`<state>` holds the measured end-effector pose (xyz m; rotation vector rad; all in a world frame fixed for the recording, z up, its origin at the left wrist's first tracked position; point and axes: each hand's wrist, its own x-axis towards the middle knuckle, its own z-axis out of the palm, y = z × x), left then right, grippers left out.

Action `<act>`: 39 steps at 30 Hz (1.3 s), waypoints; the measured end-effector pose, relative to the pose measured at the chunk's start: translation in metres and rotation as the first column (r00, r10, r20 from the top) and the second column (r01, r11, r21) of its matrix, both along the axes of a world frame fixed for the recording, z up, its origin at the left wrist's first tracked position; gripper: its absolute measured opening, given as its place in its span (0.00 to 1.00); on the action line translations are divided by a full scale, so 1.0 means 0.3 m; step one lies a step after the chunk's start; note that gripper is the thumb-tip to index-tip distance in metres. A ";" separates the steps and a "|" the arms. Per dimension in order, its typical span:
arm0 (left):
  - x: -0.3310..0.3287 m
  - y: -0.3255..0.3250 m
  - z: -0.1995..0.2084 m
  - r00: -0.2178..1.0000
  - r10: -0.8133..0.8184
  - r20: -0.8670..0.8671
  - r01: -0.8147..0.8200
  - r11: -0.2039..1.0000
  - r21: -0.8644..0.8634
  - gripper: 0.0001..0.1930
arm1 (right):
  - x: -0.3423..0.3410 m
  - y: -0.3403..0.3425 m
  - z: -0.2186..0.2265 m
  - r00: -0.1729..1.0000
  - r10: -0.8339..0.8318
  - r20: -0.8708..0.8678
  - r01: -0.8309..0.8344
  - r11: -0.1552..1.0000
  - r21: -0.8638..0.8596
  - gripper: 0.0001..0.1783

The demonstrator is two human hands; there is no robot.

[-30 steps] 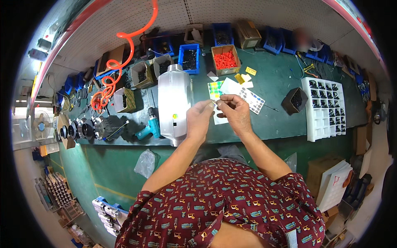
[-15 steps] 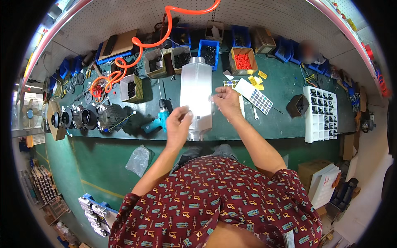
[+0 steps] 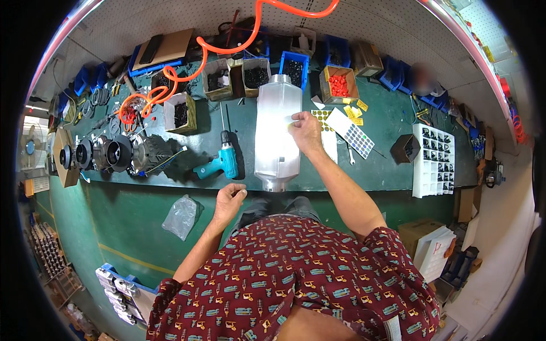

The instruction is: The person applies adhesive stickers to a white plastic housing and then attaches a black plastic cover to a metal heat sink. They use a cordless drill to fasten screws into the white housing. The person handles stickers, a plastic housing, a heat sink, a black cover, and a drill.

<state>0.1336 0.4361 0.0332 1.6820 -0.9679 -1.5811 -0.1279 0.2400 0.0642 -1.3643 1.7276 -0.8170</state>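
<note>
Seen from above, a person in a dark red patterned shirt stands at a green bench (image 3: 398,170) crowded with parts and bins.

The two hands have come apart. A second ago both were raised together over the sheets of small stickers, fingers pinched close as if peeling something. Now the right hand (image 3: 306,131) is stretched forward and lies on the right flank of a long silver metal housing (image 3: 277,133) that rests lengthways on the bench, pointing away from the person. The fingers are bent and pressed against the metal; a small pale label (image 3: 296,117) shows at the fingertips, so it looks as though a sticker is being pressed onto the housing. Whether it is fully stuck down cannot be told.

The left hand (image 3: 229,200) has dropped back toward the body. It hangs loosely curled just off the near edge of the bench, below and left of the housing, and holds nothing that can be seen.

Just right of the right hand lie the sticker sheets (image 3: 356,138), one with dark dots and one with yellow dots. Left of the housing, a teal power drill (image 3: 223,163) lies on its side. Farther left stands a row of round dark motor parts (image 3: 108,154). Beyond the housing, open bins hold small black and red pieces, and an orange coiled hose (image 3: 170,79) loops overhead.
</note>
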 end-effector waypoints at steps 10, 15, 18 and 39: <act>0.021 -0.010 -0.027 0.991 -0.131 0.030 0.129 0.989 0.066 0.17 | -0.001 0.010 -0.006 1.000 -0.019 -0.007 0.019 1.000 0.007 0.22; 0.007 -0.020 -0.023 0.995 -0.102 0.017 0.101 0.995 0.017 0.15 | 0.005 0.017 0.004 1.000 -0.025 -0.009 0.025 1.000 0.005 0.22; 0.002 -0.024 -0.027 0.996 -0.087 0.016 0.087 0.996 0.009 0.14 | 0.011 0.025 0.009 1.000 -0.022 -0.017 0.022 1.000 -0.006 0.21; -0.007 -0.030 -0.072 0.988 -0.153 0.008 0.152 0.988 0.024 0.15 | 0.059 0.045 0.098 0.955 0.061 -0.292 -0.063 0.998 -0.001 0.19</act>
